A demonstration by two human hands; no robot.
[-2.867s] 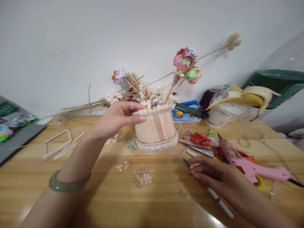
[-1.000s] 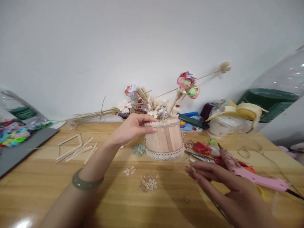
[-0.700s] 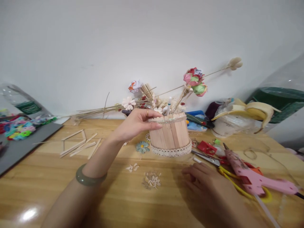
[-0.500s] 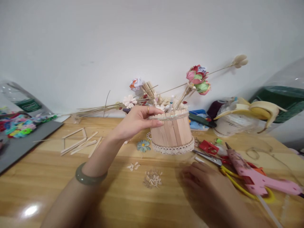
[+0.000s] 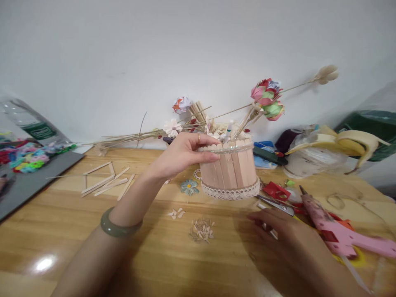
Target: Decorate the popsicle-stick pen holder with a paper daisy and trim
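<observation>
The left hand is in the middle of the frame; its grip is pinching the top edge of the stick basket, with the thumb on the outside and the other fingers over the edge; the pinch is at the basket's left end, so most of the basket is to the right of the grip and below it; I can't tell if its bottom touches the table; a shiny string of beads goes around near the top, and white lace goes around the bottom.

The right hand is low on the right of the frame, well apart from the basket; its fingers are curled, and a white bit shows by them; I can't tell if its grip is pinching that or just near it.

A blue flower lies just left of the basket; a little heap of chips is below it, near the lower middle; scissors and a pink glue gun lie on the right, near the right hand; thin sticks lie on the left; paper flowers stick up above the basket, toward the upper right.
</observation>
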